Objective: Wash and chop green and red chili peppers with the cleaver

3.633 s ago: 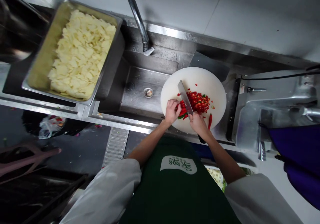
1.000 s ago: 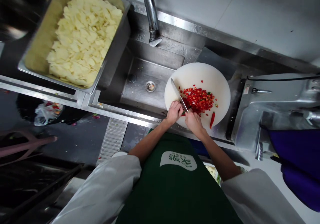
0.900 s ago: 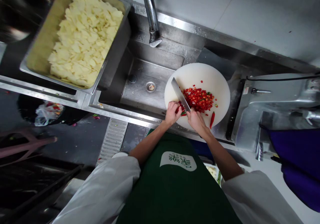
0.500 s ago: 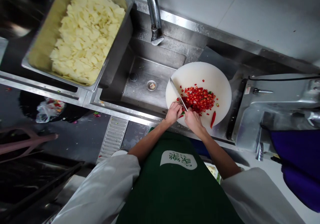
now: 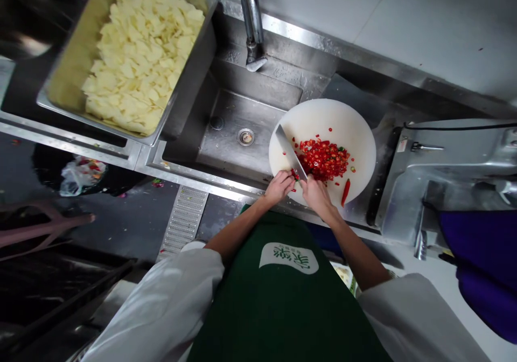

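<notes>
My right hand [image 5: 317,194] grips a knife [image 5: 291,152], its blade slanting up and left across a round white cutting board [image 5: 359,127]. At the board's lower left edge, my left hand [image 5: 279,186] has its fingers bent and pressed together over red chili peppers, right beside the blade. My fingers partly hide these peppers. Chopped red chili pieces [image 5: 325,158] lie in a pile to the right of the knife, with a few bits scattered around. One whole red chili [image 5: 346,192] rests near the lower right of the board.
The board stands over the right part of a steel sink [image 5: 226,136], below a faucet [image 5: 252,28]. A deep metal pan [image 5: 46,102] of sliced pale potatoes [image 5: 141,55] sits at the left. Farther right are a metal appliance [image 5: 428,157] and a purple cloth [image 5: 480,265].
The knife blade has tipped so that more of its flat face shows. My left hand has shifted very slightly away from the blade. The view has moved a little.
</notes>
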The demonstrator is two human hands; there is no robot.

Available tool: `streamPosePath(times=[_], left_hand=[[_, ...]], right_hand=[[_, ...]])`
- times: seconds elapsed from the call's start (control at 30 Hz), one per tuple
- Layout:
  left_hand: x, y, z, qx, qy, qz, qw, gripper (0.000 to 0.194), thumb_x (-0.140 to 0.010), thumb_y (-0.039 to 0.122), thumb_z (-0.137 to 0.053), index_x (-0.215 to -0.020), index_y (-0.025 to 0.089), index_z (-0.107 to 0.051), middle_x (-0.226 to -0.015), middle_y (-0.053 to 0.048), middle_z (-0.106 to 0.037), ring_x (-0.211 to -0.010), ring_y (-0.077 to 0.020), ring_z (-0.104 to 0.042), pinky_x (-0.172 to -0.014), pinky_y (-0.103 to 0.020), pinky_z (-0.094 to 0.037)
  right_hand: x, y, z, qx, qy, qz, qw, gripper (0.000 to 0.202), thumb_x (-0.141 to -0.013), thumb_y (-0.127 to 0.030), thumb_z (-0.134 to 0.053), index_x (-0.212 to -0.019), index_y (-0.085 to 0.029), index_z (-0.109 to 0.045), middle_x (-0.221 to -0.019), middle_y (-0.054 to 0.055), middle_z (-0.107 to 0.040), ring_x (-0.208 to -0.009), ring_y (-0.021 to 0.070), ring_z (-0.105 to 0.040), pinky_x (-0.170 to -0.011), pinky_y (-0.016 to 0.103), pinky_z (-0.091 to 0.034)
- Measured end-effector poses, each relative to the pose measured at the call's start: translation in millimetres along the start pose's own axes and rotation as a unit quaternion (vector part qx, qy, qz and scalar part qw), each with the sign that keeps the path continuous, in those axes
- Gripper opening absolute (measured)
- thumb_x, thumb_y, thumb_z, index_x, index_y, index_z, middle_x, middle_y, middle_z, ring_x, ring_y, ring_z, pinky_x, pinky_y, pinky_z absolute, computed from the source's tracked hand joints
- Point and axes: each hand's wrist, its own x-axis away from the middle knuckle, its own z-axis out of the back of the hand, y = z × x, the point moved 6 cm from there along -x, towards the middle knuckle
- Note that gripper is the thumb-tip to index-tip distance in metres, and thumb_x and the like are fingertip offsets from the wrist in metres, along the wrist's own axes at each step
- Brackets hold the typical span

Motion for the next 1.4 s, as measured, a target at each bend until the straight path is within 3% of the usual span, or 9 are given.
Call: streamPosePath(times=[0.13, 0.27, 0.43, 0.73, 1.0, 1.27, 1.4], left_hand=[[-4.8, 1.3, 0.1, -0.003, 0.022, 0.007, 1.000, 0.019, -0.100, 0.025, -0.045, -0.104, 0.019, -0.062, -0.105, -0.010, -0.064, -0.105, -0.0213, -0.058, -0.093, -0.042, -0.053], [-1.7, 0.6, 6.3, -0.007, 0.059, 0.017, 0.998, 0.016, -0.098, 0.024, -0.047, -0.103, 0.020, -0.061, -0.106, -0.011, -0.064, -0.106, -0.0218, -0.059, -0.093, -0.043, -0.053], [-5.6, -3.3, 1.5, -0.003, 0.019, 0.000, 1.000, 0.016, -0.098, 0.020, -0.046, -0.104, 0.019, -0.061, -0.105, -0.010, -0.063, -0.102, -0.0208, -0.058, -0.090, -0.040, -0.053], [-11.1, -3.4, 1.1, -0.028, 0.024, -0.019, 0.999, 0.018, -0.098, 0.019, -0.044, -0.098, 0.017, -0.062, -0.101, -0.009, -0.062, -0.097, -0.0204, -0.056, -0.086, -0.037, -0.052], [-12.2, -1.3, -1.3, -0.057, 0.024, -0.025, 0.998, 0.018, -0.097, 0.017, -0.045, -0.099, 0.017, -0.062, -0.100, -0.009, -0.061, -0.096, -0.0212, -0.055, -0.087, -0.038, -0.052], [-10.1, -4.7, -3.8, -0.040, 0.028, -0.020, 0.999, 0.018, -0.097, 0.017, -0.045, -0.100, 0.016, -0.062, -0.102, -0.010, -0.062, -0.098, -0.0212, -0.056, -0.087, -0.039, -0.052], [-7.4, -1.2, 3.5, -0.028, 0.040, -0.024, 0.999, 0.017, -0.098, 0.020, -0.045, -0.101, 0.017, -0.062, -0.102, -0.009, -0.063, -0.097, -0.0209, -0.058, -0.086, -0.039, -0.053]], right_hand=[[7.7, 17.0, 11.4, -0.002, -0.002, -0.013, 1.000, 0.029, -0.103, -0.030, -0.036, -0.112, -0.012, -0.057, -0.101, 0.018, -0.073, -0.096, 0.0270, -0.070, -0.076, 0.029, -0.045], [17.0, 5.7, 12.1, -0.008, 0.006, -0.016, 1.000, 0.030, -0.103, -0.028, -0.034, -0.116, -0.011, -0.055, -0.100, 0.019, -0.072, -0.094, 0.0263, -0.070, -0.077, 0.029, -0.045], [6.4, -10.3, 7.9, -0.015, 0.007, -0.025, 1.000, 0.029, -0.102, -0.023, -0.033, -0.116, -0.009, -0.054, -0.103, 0.020, -0.072, -0.097, 0.0267, -0.070, -0.076, 0.029, -0.046], [-8.2, -12.1, 9.7, -0.013, 0.028, -0.016, 0.999, 0.029, -0.102, -0.023, -0.033, -0.116, -0.010, -0.054, -0.105, 0.020, -0.072, -0.100, 0.0271, -0.069, -0.079, 0.029, -0.047], [8.1, -9.2, 10.3, -0.002, 0.027, -0.010, 1.000, 0.029, -0.102, -0.024, -0.034, -0.116, -0.009, -0.054, -0.104, 0.021, -0.071, -0.099, 0.0300, -0.069, -0.080, 0.033, -0.048], [8.2, -11.7, 9.3, -0.015, 0.002, -0.010, 1.000, 0.029, -0.101, -0.027, -0.036, -0.116, -0.011, -0.056, -0.107, 0.021, -0.070, -0.103, 0.0296, -0.068, -0.082, 0.032, -0.046], [4.9, -13.7, 11.1, -0.019, 0.011, -0.013, 1.000, 0.030, -0.102, -0.026, -0.035, -0.116, -0.011, -0.056, -0.108, 0.021, -0.071, -0.103, 0.0292, -0.068, -0.081, 0.031, -0.046]])
